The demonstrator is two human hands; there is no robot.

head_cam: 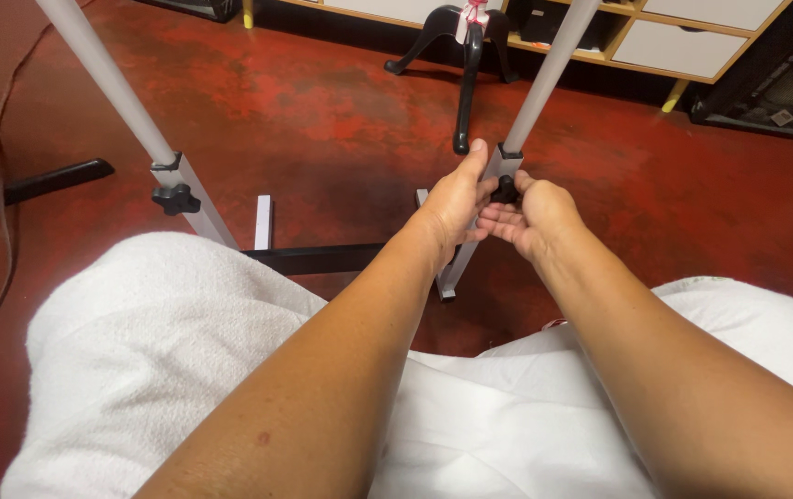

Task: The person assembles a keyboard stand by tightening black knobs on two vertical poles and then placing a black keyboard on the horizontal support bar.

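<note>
Two grey telescoping poles rise from white lower tubes joined by a black crossbar [318,257]. My left hand [457,199] wraps around the right pole's white collar [502,163], thumb pointing up along it. My right hand [533,214] pinches the small black locking knob [506,190] on that same collar. The grey upper pole [549,74] leans up and to the right. The left pole [110,79] stands untouched, with its own black knob [176,198] on its collar.
I sit with white-clothed knees [165,351] close to the frame, above a red floor. A black stand with curved legs [466,55] is behind, a low shelf unit [683,42] at the back, and a black chair base [8,199] at left.
</note>
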